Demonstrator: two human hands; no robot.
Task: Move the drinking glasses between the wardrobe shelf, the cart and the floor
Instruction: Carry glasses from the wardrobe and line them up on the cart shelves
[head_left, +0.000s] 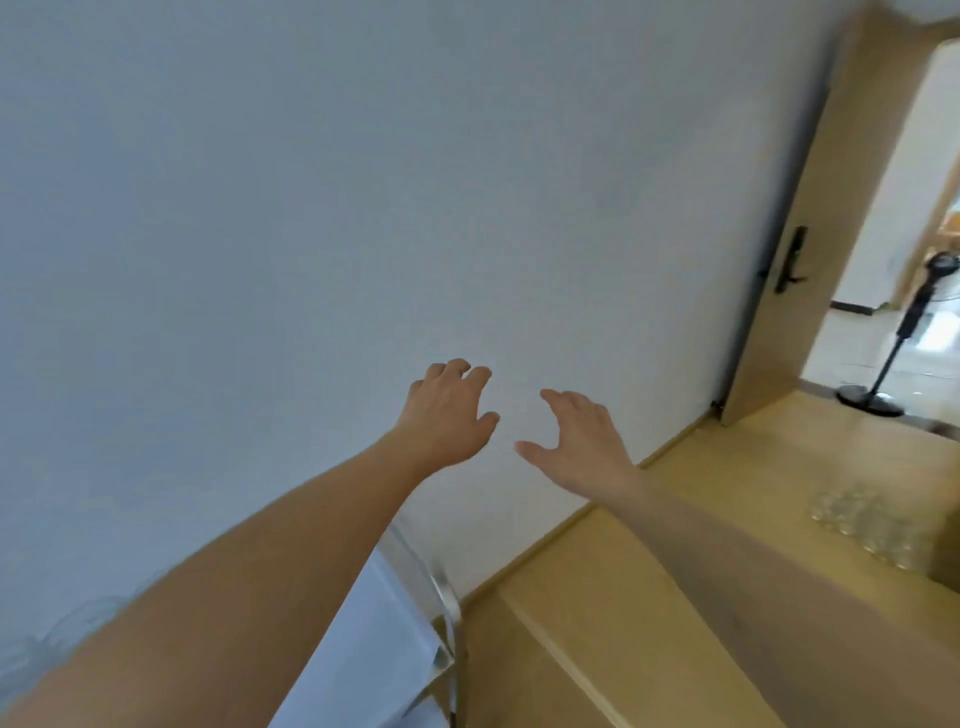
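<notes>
Head view shows our two forearms reaching out in front of the white wall (363, 182), our landmark here. Nearest us, against the wall's foot, stands the cart (415, 639) with its white top and metal rail. Our left hand (449, 415) hangs loosely curled and empty before the wall; our right hand (582, 441) is spread, grasping nothing. Right of the wall, on the wooden floor (649, 597), sits a blurred cluster of glasses (862, 525). We judge them light, rigid, slick and breakable, best taken round the side, one per hand. Farther right, a door (795, 234) stands open.
</notes>
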